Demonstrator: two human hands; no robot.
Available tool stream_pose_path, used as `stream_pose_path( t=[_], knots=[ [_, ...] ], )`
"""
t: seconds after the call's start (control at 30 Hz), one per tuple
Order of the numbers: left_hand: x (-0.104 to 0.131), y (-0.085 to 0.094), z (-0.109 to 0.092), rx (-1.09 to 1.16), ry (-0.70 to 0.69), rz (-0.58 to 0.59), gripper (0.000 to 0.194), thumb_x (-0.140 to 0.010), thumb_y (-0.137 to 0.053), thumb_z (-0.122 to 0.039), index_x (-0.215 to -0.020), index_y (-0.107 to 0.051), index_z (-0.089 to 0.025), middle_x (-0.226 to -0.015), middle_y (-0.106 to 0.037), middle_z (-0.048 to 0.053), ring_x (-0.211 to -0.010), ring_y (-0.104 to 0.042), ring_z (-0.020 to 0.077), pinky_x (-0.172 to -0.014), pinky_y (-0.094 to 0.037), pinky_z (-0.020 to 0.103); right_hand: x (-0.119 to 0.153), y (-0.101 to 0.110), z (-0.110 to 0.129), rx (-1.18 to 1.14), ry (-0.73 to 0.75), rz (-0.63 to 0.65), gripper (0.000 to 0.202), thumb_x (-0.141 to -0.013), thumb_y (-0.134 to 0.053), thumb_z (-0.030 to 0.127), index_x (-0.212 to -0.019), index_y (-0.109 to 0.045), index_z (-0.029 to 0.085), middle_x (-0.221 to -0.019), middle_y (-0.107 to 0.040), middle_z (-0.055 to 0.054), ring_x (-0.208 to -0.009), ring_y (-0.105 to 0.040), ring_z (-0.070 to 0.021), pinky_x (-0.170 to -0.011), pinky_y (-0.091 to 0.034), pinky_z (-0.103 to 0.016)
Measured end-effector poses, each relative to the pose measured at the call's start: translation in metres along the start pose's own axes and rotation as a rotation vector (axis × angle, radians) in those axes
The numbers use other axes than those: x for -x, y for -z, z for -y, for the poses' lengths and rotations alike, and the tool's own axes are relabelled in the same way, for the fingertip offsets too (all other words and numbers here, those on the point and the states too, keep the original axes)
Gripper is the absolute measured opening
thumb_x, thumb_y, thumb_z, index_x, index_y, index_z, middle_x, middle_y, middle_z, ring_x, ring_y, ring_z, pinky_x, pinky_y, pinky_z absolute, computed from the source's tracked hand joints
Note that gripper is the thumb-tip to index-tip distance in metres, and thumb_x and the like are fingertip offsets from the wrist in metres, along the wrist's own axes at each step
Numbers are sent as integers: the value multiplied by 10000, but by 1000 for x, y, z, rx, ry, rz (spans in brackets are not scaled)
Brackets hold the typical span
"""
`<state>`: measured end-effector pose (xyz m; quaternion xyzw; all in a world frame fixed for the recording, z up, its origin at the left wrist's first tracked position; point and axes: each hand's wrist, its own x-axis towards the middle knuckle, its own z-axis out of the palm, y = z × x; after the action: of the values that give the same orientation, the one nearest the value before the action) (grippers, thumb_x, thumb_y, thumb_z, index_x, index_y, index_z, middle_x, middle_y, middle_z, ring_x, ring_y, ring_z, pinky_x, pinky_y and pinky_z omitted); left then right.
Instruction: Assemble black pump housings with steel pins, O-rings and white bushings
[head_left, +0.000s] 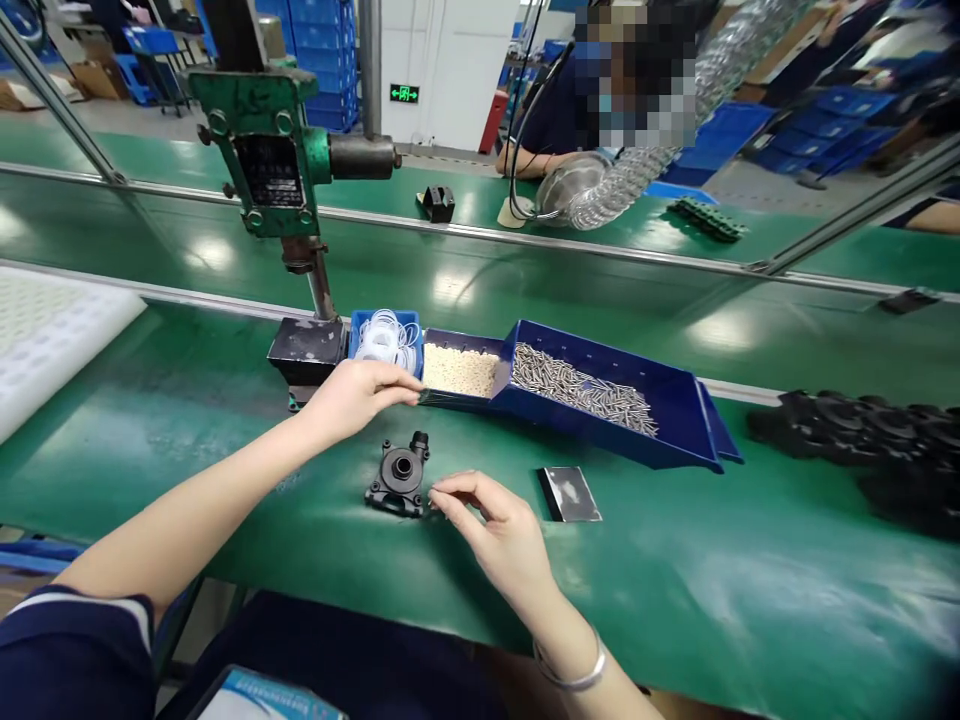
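Fingers of the left hand (pixel 352 395) stretch flat and together, tips at the front edge of the bin of small cream-coloured parts (pixel 459 370), just beside the small blue bin of clear white rings (pixel 388 338); nothing visibly gripped, though I cannot tell if something tiny sits under the tips. Right hand (pixel 499 530) has thumb and forefinger pinched nearly closed right at the edge of the black plastic pump housing (pixel 398 478), touching or almost touching it; whether a small part is pinched there cannot be told. Housing sits flat on the green bench (pixel 225 420), round opening up, short nozzle pointing away, between the two hands and in front of the bins. Silver bracelet (pixel 574 675) on the right wrist. Long blue tray (pixel 675 420) to the right of the cream parts holds a pile of short metal pins (pixel 581 388). Small dark square plate (pixel 569 493) lies near the right hand. Green hand press (pixel 266 150) stands behind the bins; its black nameplate is unreadable. Green exit sign (pixel 403 93) on the far wall, arrows and running figure, no legible text. Heap of black housings (pixel 862 440) at far right. White perforated tray (pixel 45 335) at far left. Another person (pixel 570 120) sits across the green conveyor (pixel 525 280).
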<state>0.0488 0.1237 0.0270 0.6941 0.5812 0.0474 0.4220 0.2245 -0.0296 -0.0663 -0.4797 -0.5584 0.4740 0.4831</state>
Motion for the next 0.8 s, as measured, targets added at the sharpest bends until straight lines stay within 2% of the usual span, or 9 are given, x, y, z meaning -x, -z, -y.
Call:
stream_pose_path(
  t=[0.1,0.2,0.3,0.4,0.5,0.6,0.7,0.8],
  knots=[
    [22,9,22,-82,86,-65,177,-819,-658,-388,-840,-752,-239,-871,-761,-111,-785,-657,-58,-735,-462,22,-1,-8,3,29,67,-27,26,-937,-660,176,-937,-661,202,-869,-691,15,-757,-647,-99,-692,-521,-201],
    [34,12,33,-113,94,-106,181,-838,-627,-393,-867,-755,-269,-925,-760,-127,-831,-655,-69,-761,-456,3,-1,-12,2,125,150,-29,72,-934,-651,131,-954,-627,196,-884,-676,0,-770,-636,-109,-697,-519,-228],
    [39,6,37,-112,58,-71,221,-866,-568,-396,-960,-744,-300,-1013,-757,-127,-931,-666,-65,-870,-492,-2,2,-13,2,243,285,25,166,-931,-629,71,-1043,-594,189,-944,-664,-36,-875,-629,-143,-786,-529,-284],
    [41,-7,38,-112,-23,-50,301,-868,-527,-456,-1039,-716,-296,-1086,-743,-95,-996,-663,-52,-932,-526,23,6,-11,4,376,376,117,313,-925,-622,49,-1204,-563,179,-1065,-653,-88,-982,-606,-189,-859,-528,-348],
    [41,-22,41,-152,-90,-74,332,-865,-504,-477,-1004,-705,-252,-1104,-727,-68,-1031,-659,-45,-928,-543,40,9,-7,5,431,374,92,428,-928,-627,66,-1328,-507,158,-1135,-640,-113,-1036,-596,-198,-902,-521,-354],
    [42,-31,45,-267,-137,-45,330,-880,-468,-455,-926,-710,-236,-1057,-737,-73,-1016,-660,-42,-913,-540,52,10,-2,4,406,334,45,372,-935,-597,41,-1279,-527,165,-1098,-640,-91,-1015,-601,-166,-897,-518,-315],
    [43,-32,47,-326,-159,-39,330,-888,-445,-444,-948,-712,-259,-1029,-744,-86,-992,-664,-42,-901,-548,60,11,4,0,377,285,30,312,-940,-575,25,-1207,-554,184,-1081,-639,-75,-1021,-606,-156,-913,-514,-316],
    [46,-29,45,-367,-191,-107,310,-884,-451,-441,-953,-711,-286,-1025,-744,-107,-990,-669,-58,-921,-565,51,11,10,-5,364,258,17,283,-945,-568,27,-1172,-560,194,-1069,-644,-66,-1020,-613,-154,-919,-515,-321]
  ],
)
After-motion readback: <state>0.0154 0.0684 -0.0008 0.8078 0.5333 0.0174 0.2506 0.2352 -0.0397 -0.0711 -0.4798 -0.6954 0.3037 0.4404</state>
